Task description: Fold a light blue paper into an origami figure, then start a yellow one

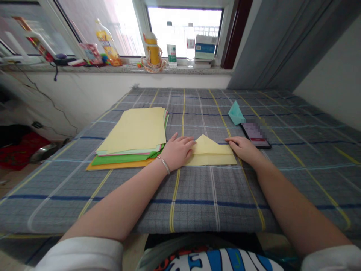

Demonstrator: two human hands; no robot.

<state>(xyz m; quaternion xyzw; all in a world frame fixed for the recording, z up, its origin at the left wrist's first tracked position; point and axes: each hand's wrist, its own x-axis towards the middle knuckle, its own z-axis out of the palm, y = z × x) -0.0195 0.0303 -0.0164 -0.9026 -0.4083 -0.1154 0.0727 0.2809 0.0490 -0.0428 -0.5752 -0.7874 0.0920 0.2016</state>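
Note:
A pale yellow sheet of paper (210,159), folded to a peak at its far side with a flat strip along the near edge, lies on the cloth. My left hand (177,152), wearing a silver bracelet, rests over the paper's left end with fingers stretched out. At the right end, my right hand (243,148) lies palm down, its extended fingertips touching or very close to the paper's edge. Beside my left hand is a stack of coloured paper (135,130), yellow on top with green and orange sheets beneath.
A folded turquoise paper shape (235,113) stands beyond my right hand, touching or nearly touching a phone (256,135). The plaid tablecloth (194,214) covers the surface. Bottles, a yellow cup (153,54) and boxes (205,49) line the windowsill (126,69).

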